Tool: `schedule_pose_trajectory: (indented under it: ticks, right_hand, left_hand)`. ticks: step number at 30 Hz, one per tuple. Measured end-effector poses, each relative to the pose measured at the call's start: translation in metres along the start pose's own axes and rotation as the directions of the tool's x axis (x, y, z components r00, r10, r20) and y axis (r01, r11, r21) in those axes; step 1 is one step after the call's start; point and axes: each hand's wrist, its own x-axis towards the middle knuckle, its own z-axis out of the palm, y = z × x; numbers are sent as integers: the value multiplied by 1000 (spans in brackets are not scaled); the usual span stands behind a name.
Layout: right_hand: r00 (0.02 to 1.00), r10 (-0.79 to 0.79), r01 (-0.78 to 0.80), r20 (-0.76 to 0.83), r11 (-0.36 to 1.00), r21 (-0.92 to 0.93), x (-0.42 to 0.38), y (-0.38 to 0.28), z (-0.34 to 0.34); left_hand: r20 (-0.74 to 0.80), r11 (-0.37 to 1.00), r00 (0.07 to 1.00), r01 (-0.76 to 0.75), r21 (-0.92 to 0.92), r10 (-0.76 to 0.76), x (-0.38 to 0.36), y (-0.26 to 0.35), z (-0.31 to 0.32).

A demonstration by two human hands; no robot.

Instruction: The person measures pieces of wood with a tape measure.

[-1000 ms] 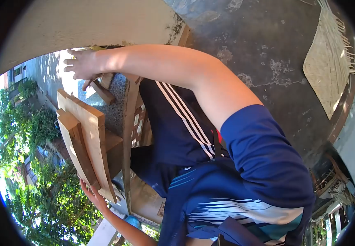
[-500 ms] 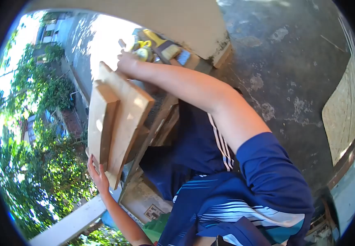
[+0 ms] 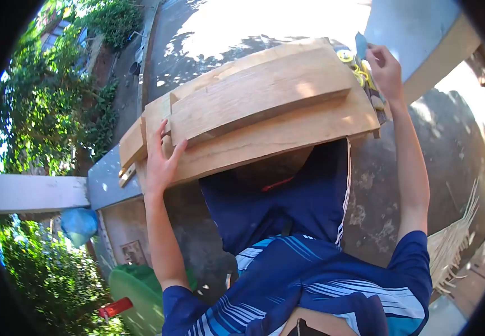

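Observation:
A thick wooden block (image 3: 265,92) lies on a wider wooden board (image 3: 287,143) in front of my body. At the left end of the wood rests my left hand (image 3: 161,165), fingers spread, the thumb and a fingertip touching the wood by a narrow upright piece (image 3: 167,112). Beyond the board's right end, my right hand (image 3: 386,73) is raised with its fingers pinched on a small blue-grey flat piece (image 3: 360,46), whose exact kind I cannot make out. Yellow-rimmed round items (image 3: 345,56) sit beside that hand, partly hidden by the board.
A smaller wood block (image 3: 133,143) sits at the left end. To the right rises a pale pillar (image 3: 416,33). A blue bag (image 3: 79,225) and a green container (image 3: 141,302) are at lower left. Woven matting (image 3: 449,252) lies on the floor at right.
My view has turned, so the boards now run across in front of me. My right hand has lifted away from the tools beside the boards; my left hand stays on the wood.

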Motion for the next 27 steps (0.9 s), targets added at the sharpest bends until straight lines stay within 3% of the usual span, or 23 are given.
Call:
schedule_pose_trajectory:
  ticks: [2, 4, 6, 7, 10, 11, 13, 15, 16, 18, 21, 24, 26, 27]
  right_hand:
    - [995, -96, 97, 38, 995, -14, 9, -33, -1]
    - [979, -172, 180, 106, 981, -78, 2, -76, 9]
    - [910, -258, 354, 324, 891, -284, -17, -113, 26]
    - [869, -298, 418, 394, 870, -263, -28, -132, 47]
    - [774, -185, 469, 605, 811, -351, -68, -174, 107]
    - [719, -341, 597, 605, 749, -288, -79, -171, 129]
    - [666, -452, 648, 593, 744, -160, -104, -176, 169]
    - [565, -454, 727, 689, 669, -154, -131, -190, 192]
    - [576, -421, 699, 701, 697, -156, -141, -199, 195]
    - [618, -331, 725, 713, 591, -354, -140, -209, 177]
    - [865, -120, 474, 486, 511, -717, -122, -188, 146]
    - [823, -153, 518, 547, 597, -613, -148, -210, 191]
    - [666, -351, 666, 659, 677, -312, -183, -228, 231]
    - [674, -332, 643, 660, 704, -303, -184, -231, 229]
  left_hand:
    - [-44, 991, 994, -105, -81, 102, -1, -15, 7]
    - [-56, 989, 992, -116, -89, 111, -3, -11, 7]
    - [-67, 989, 991, -119, -83, 114, -6, -13, 6]
    - [-79, 988, 986, -148, -49, 144, -7, -16, 6]
    - [-102, 979, 982, -168, -114, 157, -5, -20, 5]
    - [-109, 979, 980, -178, -99, 167, -4, -21, 5]
    - [-118, 977, 975, -200, -72, 190, -5, -22, 7]
    - [-140, 972, 969, -218, -82, 206, -6, -23, 9]
    - [-150, 971, 966, -225, -85, 210, -7, -22, 11]
    - [-135, 975, 972, -207, -82, 195, -9, -19, 9]
    - [-123, 981, 974, -193, 8, 192, -12, -16, 8]
    - [-146, 983, 973, -181, 10, 181, -11, -15, 13]
    - [-158, 989, 977, -145, 14, 145, -7, -12, 13]
    - [-140, 993, 984, -105, 48, 111, -7, -5, 6]
